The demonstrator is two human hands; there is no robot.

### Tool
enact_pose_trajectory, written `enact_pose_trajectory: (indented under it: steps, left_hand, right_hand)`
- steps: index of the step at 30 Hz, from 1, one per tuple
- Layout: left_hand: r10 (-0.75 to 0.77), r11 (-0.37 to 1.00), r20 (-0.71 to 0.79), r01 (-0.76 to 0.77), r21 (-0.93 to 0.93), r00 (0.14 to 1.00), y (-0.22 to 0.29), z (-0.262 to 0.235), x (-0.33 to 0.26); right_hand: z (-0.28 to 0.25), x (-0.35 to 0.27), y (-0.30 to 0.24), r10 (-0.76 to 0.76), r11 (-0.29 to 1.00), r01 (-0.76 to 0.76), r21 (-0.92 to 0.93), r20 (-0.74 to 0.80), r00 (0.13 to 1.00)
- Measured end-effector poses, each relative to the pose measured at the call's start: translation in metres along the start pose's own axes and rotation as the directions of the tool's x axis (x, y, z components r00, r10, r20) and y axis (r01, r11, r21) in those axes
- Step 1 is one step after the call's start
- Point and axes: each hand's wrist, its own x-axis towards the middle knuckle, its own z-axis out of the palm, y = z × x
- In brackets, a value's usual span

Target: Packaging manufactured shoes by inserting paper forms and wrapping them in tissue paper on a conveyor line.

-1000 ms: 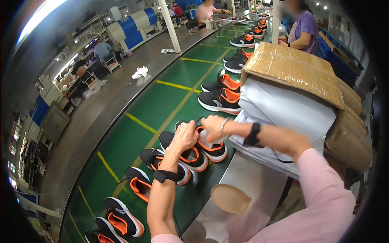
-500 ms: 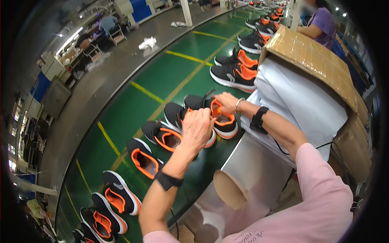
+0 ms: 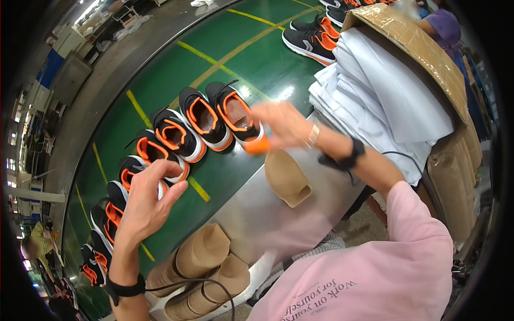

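At the counter-side edge of the green conveyor belt [image 3: 214,37], the right hand [image 3: 284,125] is blurring beside the heel of the end running shoe [image 3: 235,113]; whether it is gripping, I cannot tell. Over the row, the left hand [image 3: 150,200] is hovering empty, thumb and fingers apart. Already lined up, the nearest shoes are showing insoles, seemingly unfilled. On the metal counter [image 3: 251,203], stacked cardboard inserts [image 3: 201,251] and one loose insert [image 3: 285,176] are lying, apparently unused.
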Motion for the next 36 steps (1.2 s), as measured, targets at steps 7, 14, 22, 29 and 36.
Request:
enact_pose_trajectory:
  steps: [7,14,22,29,36]
  left_hand:
    - [-0.057,0.998,0.050,0.058,-0.020,0.997,0.055,-0.002,-0.007]
    - [0.143,0.429,0.007,-0.056,-0.902,0.990,0.089,0.106,0.050]
    - [0.143,0.628,-0.225,-0.264,-0.732,0.964,0.135,0.163,0.117]
    - [-0.191,0.651,0.175,0.259,-0.714,0.966,0.087,0.259,0.117]
    - [-0.127,0.306,-0.436,-0.383,-0.872,0.891,0.113,0.228,0.168]
  right_hand:
    - [0.028,-0.124,-0.035,0.140,0.967,-0.071,-0.243,0.282,0.949]
    - [-0.051,-0.126,-0.047,0.315,-0.044,0.070,0.997,-0.053,0.948]
    - [-0.201,-0.182,0.121,0.174,0.644,-0.473,-0.602,-0.487,0.856]
    - [-0.215,-0.166,0.133,0.427,0.842,-0.533,-0.087,-0.496,0.756]
    - [-0.114,-0.102,0.022,0.232,0.949,-0.037,0.313,-0.613,0.755]
